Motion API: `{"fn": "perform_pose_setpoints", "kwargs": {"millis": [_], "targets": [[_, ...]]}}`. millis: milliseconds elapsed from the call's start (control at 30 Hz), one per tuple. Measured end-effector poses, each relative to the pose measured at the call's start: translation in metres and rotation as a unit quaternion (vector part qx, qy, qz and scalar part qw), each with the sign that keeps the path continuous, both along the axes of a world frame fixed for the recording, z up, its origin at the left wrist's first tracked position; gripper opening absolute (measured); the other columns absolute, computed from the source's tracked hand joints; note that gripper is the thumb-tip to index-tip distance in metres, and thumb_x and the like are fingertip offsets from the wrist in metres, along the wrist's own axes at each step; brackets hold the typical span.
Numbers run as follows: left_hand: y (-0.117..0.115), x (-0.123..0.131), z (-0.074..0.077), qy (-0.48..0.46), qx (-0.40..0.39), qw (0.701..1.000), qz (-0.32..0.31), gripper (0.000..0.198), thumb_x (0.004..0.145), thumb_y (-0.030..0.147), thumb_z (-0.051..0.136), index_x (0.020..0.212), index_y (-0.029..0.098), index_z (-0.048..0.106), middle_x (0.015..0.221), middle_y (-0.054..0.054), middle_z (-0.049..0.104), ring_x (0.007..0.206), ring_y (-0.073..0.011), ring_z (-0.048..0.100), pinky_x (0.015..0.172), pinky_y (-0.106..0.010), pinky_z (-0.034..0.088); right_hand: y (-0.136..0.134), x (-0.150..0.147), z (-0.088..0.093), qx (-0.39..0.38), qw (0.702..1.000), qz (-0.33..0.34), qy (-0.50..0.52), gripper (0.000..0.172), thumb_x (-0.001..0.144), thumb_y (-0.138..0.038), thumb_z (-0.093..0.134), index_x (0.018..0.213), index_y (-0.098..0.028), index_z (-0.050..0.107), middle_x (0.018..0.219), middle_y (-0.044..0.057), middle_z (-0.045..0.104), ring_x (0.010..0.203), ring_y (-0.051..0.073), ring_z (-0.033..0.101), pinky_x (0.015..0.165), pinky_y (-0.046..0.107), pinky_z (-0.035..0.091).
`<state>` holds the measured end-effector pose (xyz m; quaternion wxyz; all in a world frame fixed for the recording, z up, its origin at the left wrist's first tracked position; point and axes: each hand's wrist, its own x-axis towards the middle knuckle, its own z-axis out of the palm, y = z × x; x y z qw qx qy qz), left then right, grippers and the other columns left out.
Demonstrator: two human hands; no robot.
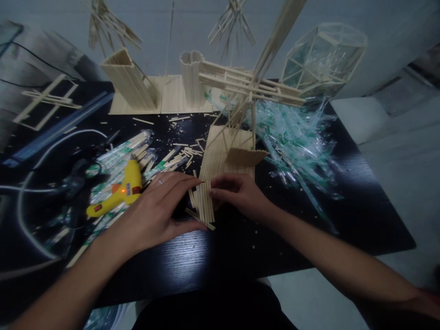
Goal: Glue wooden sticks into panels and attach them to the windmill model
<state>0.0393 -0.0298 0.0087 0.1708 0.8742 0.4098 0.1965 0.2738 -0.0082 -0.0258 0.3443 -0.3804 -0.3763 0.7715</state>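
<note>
A small panel of wooden sticks (206, 206), set side by side like cut chopsticks, lies at the near middle of the black table. My left hand (165, 201), wearing a ring, spans its left side, index fingertip at the top end and thumb near the bottom. My right hand (239, 192) has its fingers closed together at the panel's upper right edge. Whether a separate thin stick sits between the fingertips is too small to tell. Just beyond stands a windmill-like stick model (250, 87) on a stick base (213, 153).
Left of my left hand, a yellow glue gun (129, 188) with its light lit rests on wrapped chopsticks (115, 153). Loose cut sticks (187, 153) lie ahead. Crumpled plastic wrappers (292, 133) cover the right; stick towers (132, 85) stand behind. A white cable (21, 215) curls at left.
</note>
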Motion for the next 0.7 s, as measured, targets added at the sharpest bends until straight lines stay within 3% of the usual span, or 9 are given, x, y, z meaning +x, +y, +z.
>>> {"fn": "perform_pose_setpoints", "kwargs": {"millis": [400,567,700], "targets": [[-0.0003,0.0001,0.0002,-0.004,-0.015,1.000,0.003,0.070,0.085,0.062,0.074,0.141,0.024,0.057,0.133,-0.013,0.069,0.127,-0.0338,0.064,0.109,-0.054,0.053,-0.0004,0.0005,-0.0005,0.001,1.000,-0.001,-0.004,0.036,0.068,-0.037,0.094,0.087,-0.016,0.071,0.074,-0.001,0.074,0.063,0.015,0.073,0.063,0.030,0.066],[-0.0037,-0.0017,0.0006,-0.007,-0.037,0.999,0.004,0.078,0.083,0.061,0.076,0.146,0.024,0.049,0.142,-0.014,0.064,0.129,-0.0335,0.064,0.109,-0.051,0.055,0.0006,0.0011,0.0033,-0.005,1.000,-0.005,-0.005,0.038,0.066,-0.039,0.095,0.086,-0.016,0.072,0.074,-0.001,0.074,0.065,0.015,0.073,0.065,0.031,0.066],[-0.0049,-0.0008,0.0020,-0.026,-0.033,0.999,-0.004,0.064,0.086,0.053,0.077,0.138,0.024,0.053,0.141,-0.013,0.064,0.129,-0.0305,0.065,0.109,-0.048,0.056,0.0010,0.0015,0.0050,-0.018,1.000,-0.003,0.004,0.040,0.064,-0.038,0.096,0.086,-0.015,0.072,0.073,-0.001,0.074,0.064,0.014,0.073,0.064,0.029,0.066]]}}
